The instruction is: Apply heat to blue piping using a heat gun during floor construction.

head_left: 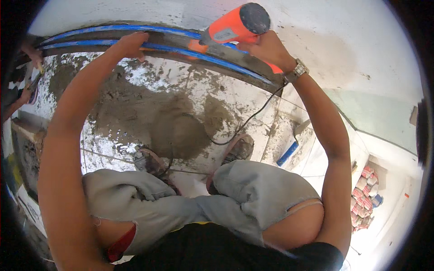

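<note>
My right hand grips an orange heat gun with a dark rear cap, held over two blue pipes that run in a channel along the wall's foot. Its nozzle points down toward an orange patch between the pipes, whose exact shape is partly hidden. On the left, my left hand has its fingers curled onto the pipes. A black cord hangs from the heat gun and loops across the mortar-smeared tile floor.
A blue-handled trowel lies right of my feet. Red-and-white bags are piled at the far right. Another person's hands are at the far left near a mortar-stained wooden box or board. The white wall rises just beyond the pipes.
</note>
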`<state>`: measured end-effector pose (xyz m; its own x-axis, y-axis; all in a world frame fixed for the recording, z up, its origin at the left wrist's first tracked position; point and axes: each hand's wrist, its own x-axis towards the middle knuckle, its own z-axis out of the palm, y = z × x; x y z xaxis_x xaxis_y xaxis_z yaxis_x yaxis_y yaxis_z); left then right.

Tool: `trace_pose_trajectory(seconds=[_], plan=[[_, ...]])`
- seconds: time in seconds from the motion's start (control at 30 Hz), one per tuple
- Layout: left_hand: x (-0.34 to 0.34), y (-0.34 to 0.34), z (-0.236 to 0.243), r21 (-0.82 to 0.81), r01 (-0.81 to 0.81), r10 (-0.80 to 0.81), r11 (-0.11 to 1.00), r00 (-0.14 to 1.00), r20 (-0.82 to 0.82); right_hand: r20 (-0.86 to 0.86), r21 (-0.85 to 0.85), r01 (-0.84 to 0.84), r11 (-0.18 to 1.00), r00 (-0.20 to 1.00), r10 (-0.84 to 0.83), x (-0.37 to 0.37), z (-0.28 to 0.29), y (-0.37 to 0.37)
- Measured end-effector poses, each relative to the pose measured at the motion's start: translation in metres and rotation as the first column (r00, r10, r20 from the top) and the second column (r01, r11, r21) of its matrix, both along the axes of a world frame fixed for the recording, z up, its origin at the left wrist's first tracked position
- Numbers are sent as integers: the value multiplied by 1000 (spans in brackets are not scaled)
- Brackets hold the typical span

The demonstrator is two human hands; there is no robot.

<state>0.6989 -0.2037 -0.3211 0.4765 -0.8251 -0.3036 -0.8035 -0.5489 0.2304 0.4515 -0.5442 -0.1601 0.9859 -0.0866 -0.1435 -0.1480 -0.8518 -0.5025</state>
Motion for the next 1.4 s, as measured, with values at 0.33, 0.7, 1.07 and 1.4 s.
trace_pose_trajectory(seconds=[0.33, 0.7, 1.07, 1.4], plan=[[9, 13, -8, -45, 9, -9, 999, 1000, -10, -38, 46, -39, 998, 998, 40, 8, 1, 11], [15, 14, -11, 8, 94, -94, 996, 995, -23, -39, -77, -106, 991, 994, 103, 7, 8, 8], [-4, 15, 5, 38, -44, 41, 998, 997, 73, 0, -48, -84, 995, 996, 84, 4, 2, 5], [-5, 15, 5, 83, -69, 64, 994, 996, 55, -22, 47, -64, 997, 998, 65, 11, 6, 24]])
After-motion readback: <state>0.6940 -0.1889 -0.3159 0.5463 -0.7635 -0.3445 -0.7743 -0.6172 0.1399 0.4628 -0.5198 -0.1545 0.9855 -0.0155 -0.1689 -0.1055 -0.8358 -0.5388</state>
